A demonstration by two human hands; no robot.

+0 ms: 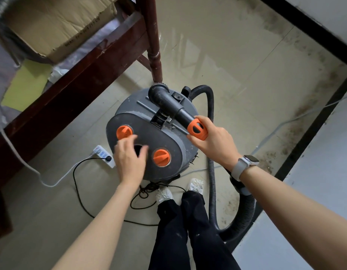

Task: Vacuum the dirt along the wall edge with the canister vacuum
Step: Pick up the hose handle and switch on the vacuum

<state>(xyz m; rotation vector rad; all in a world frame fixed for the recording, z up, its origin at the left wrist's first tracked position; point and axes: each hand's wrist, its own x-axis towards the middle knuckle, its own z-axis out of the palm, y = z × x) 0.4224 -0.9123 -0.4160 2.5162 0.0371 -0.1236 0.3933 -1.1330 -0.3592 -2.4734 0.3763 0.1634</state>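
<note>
Dirt [273, 152] lies untouched along the wall [324, 172]. Your right hand [213, 141] grips the handle [197, 129] of the vacuum [149, 133]; left hand [129, 158], fingers loosely spread, reaches its lid. Vacuuming is not started.

White power strip [103, 155] lies beside dark wooden table leg [154, 45].

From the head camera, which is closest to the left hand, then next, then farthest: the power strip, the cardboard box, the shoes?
1. Power strip, just left of the left hand.
2. Shoes, below it to the right.
3. Cardboard box, far upper left.
</note>
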